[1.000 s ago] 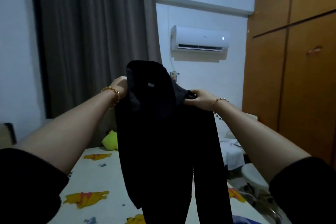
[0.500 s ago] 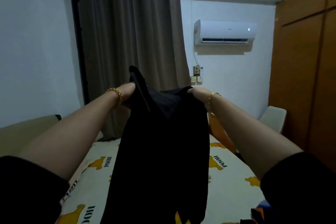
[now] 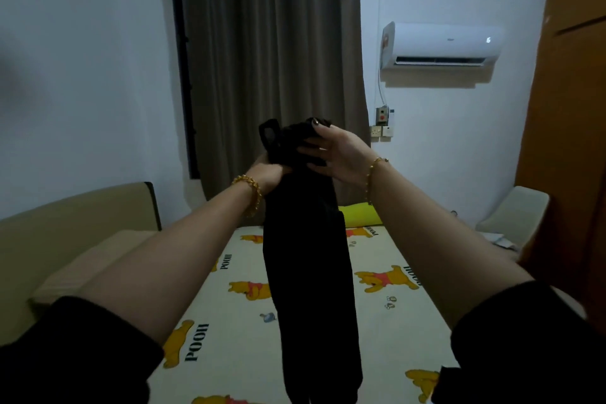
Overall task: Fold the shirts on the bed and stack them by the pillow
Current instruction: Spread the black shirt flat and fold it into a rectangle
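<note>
pillow (image 3: 82,269): a beige one is seen at the left side of the bed (image 3: 223,331), against the headboard (image 3: 75,207).
left hand (image 3: 269,175): it is clenched round the black shirt (image 3: 308,289) just below the shirt's bunched top; a gold bracelet (image 3: 251,193) is worn at the wrist.
black shirt: it is held up in the air over the middle of the bed and gathered into a long, narrow hanging column. The top is crumpled into a lump, with a loop of fabric standing up at its left. The lower end reaches the bottom edge of the view.
right hand (image 3: 333,154): it is placed on the lump, higher than the left hand. The fingers are spread and lightly curled over the fabric, the thumb is hooked over the top, and so the lump is grasped.
bed: a cream sheet printed with yellow bears is spread beneath the shirt.
air conditioner (image 3: 442,43): it is mounted on the white wall at the right.
</note>
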Demonstrator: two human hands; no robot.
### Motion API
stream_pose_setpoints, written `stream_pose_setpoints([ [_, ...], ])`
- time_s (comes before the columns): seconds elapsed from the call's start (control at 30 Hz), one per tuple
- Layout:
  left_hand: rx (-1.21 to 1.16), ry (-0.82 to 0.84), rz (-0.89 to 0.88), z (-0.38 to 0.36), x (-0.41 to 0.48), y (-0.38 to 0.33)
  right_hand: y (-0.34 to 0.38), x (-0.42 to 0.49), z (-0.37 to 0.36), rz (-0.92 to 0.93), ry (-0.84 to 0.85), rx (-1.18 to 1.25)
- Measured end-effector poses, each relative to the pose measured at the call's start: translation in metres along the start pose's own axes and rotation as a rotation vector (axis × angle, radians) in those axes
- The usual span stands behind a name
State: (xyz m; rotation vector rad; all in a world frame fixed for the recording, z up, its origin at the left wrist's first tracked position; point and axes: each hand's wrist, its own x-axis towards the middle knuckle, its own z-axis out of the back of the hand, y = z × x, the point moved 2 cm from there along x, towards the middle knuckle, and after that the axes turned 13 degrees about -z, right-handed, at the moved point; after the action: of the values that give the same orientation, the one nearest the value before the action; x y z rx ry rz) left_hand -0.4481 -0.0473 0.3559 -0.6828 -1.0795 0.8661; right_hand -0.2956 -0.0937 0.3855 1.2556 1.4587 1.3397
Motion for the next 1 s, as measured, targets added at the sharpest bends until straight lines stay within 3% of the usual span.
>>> stream_pose_setpoints([
  [0.1,-0.096,-0.032,-0.003,0.006,-0.01,0.007,-0.026,-0.021,0.015,0.011,-0.098,-0.211],
  [0.3,-0.212,-0.052,0.001,0.01,-0.028,0.011,-0.111,-0.041,0.034,-0.193,-0.202,-0.604],
  [0.5,-0.245,-0.04,0.024,0.043,-0.032,0.024,-0.173,-0.01,0.011,-0.33,-0.077,-0.429],
  [0.7,-0.161,-0.053,0.017,0.115,-0.006,0.059,-0.194,0.056,-0.058,-0.331,0.083,-0.175],
  [0.9,-0.115,-0.087,0.039,0.196,0.024,0.118,-0.199,0.12,-0.116,-0.214,-0.039,-0.121],
  [1.0,0.082,-0.056,0.129,0.23,0.042,0.154,-0.187,0.14,-0.124,-0.138,-0.222,-0.304],
])
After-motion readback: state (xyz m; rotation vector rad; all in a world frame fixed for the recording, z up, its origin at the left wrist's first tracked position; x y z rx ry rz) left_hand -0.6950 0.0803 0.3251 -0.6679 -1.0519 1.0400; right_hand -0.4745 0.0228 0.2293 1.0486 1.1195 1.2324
